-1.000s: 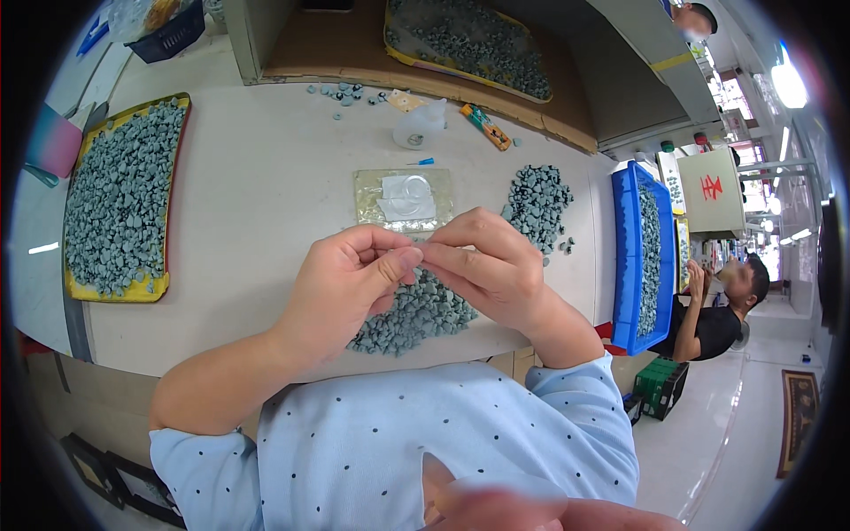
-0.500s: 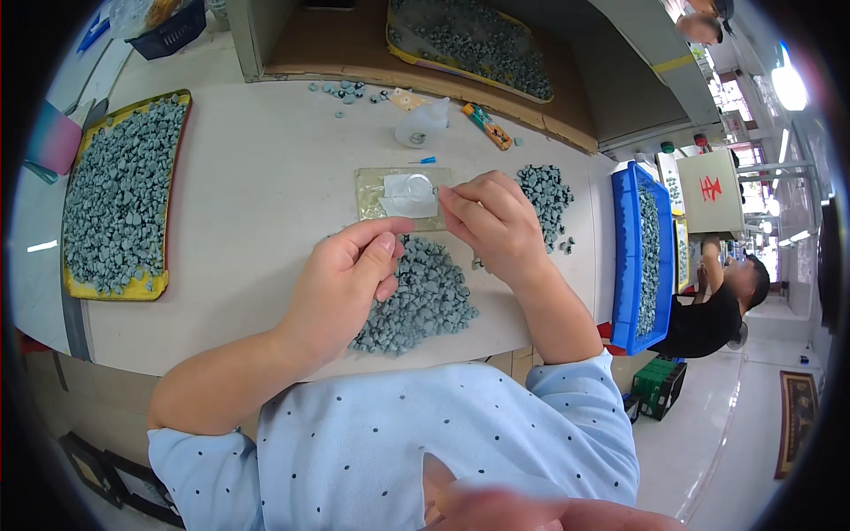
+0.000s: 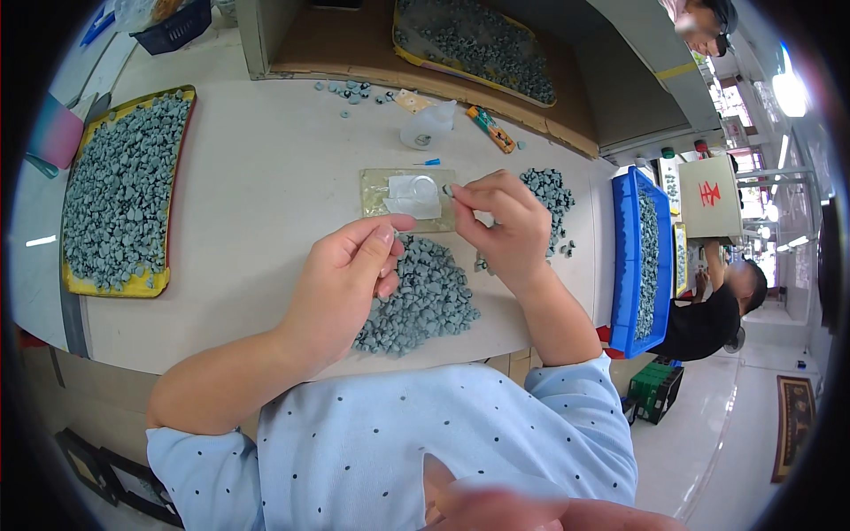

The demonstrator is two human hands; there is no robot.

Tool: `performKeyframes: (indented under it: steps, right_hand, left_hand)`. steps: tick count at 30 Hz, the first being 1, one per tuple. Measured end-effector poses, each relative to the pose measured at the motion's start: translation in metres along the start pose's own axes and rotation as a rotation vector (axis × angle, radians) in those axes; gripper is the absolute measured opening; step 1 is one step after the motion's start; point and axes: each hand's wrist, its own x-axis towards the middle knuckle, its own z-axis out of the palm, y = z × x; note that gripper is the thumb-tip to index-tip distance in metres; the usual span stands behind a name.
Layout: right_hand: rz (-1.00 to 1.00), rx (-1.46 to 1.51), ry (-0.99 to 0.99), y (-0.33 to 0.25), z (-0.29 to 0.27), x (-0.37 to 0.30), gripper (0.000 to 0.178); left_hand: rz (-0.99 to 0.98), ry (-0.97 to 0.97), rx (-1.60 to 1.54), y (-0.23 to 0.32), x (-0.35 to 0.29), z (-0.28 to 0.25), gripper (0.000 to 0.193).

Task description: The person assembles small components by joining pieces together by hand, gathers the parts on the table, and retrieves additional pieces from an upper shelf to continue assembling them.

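Between thumb and fingertips, my right hand (image 3: 507, 226) pinches a small grey-green stone piece (image 3: 448, 190) above the right side of a flat yellowish plate (image 3: 374, 205). My left hand (image 3: 354, 265) is closed, thumb against index finger, over the left edge of a heap of similar stone pieces (image 3: 421, 296). Whatever it may hold is too small to make out. On the plate lies white paper (image 3: 414, 205) with a clear round dish or ring on it. Just beyond are a blue-hubbed needle tip (image 3: 431, 162) and a translucent squeeze bottle (image 3: 428, 128).
A yellow tray (image 3: 158, 281) full of stones lies left. Right of my right hand is a smaller heap (image 3: 549, 199). Farther right stands a blue crate (image 3: 626, 265). An orange-green packet (image 3: 491, 131) lies before a shelf. A person (image 3: 722, 310) in black works at right.
My right hand has shifted slightly right, away from the paper, and the pinched stone now shows more clearly. My left hand stays nearly where it was. The whole view has shifted a little.
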Motion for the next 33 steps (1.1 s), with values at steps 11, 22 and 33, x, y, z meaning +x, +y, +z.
performKeyframes:
  steps: [11, 22, 33]
  right_hand:
    - [0.81, 0.927, 0.017, -0.009, -0.01, -0.002, 0.003]
    - [0.862, 0.941, 0.008, -0.012, -0.019, -0.006, 0.004]
    - [-0.03, 0.276, 0.039, -0.02, -0.026, -0.01, 0.023]
  left_hand:
    - [-0.028, -0.084, 0.024, 0.002, 0.002, 0.0, 0.018]
    - [-0.038, -0.089, -0.044, -0.002, 0.004, 0.008, 0.023]
    - [-0.083, -0.159, -0.185, -0.009, 0.003, 0.019, 0.011]
